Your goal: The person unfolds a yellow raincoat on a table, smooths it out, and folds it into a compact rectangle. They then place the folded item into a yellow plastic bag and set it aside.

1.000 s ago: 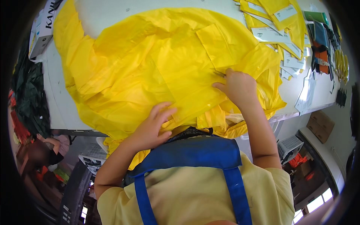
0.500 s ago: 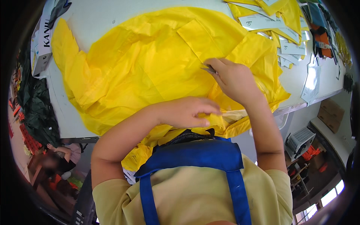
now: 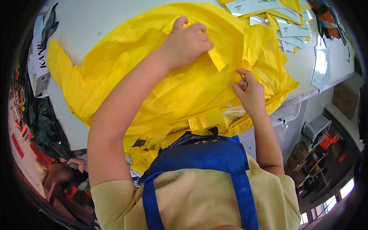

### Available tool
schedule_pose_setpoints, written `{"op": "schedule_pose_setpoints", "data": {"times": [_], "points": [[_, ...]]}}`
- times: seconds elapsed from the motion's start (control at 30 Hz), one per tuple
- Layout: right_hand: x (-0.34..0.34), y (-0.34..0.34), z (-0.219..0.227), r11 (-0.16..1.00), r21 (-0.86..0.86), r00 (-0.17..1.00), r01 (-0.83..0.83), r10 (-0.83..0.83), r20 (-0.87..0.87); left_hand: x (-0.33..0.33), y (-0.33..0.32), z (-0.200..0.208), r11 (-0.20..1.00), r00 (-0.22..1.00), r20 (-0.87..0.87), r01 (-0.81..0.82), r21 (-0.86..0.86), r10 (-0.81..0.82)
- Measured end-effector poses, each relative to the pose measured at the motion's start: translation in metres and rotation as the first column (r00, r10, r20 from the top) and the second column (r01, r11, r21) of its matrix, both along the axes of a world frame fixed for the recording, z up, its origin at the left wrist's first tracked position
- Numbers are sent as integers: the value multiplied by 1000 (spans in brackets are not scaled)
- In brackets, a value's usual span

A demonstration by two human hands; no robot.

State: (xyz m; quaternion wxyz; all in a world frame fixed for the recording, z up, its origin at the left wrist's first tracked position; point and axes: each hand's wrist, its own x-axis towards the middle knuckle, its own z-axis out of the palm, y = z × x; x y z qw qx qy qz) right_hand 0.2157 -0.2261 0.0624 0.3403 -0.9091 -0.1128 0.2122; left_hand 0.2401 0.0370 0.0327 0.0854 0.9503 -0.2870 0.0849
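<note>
Yellow fabric: long axis left-right, narrow end leftward
Left hand: half-curled; cannot tell grip
Right hand: pinching small metal tool
Grey crate: contents unclear

White tbl. Upper R: overlapping yellow pkgs w/ white cards, shiny sheet nr tbl edge. Upper L: white box, dk green fabric nr it. Lower R, off tbl: grey crate, brown carton, orange stuff. Lower L: another person, bkgd.
</note>
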Motion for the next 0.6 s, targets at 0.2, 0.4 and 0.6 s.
{"op": "schedule_pose_setpoints", "data": {"times": [0.2,0.4,0.6], "points": [[0,1,-2,939,215,957,268,-233,-173,89,-19,73,994,767,-641,56,95,17],[-5,2,6,815,375,886,441,-330,-325,106,-10,52,960,762,-618,20,-279,-195],[-2,3,9,883,340,940,324,-258,-224,110,3,74,994,644,-762,-32,-107,-61]]}}
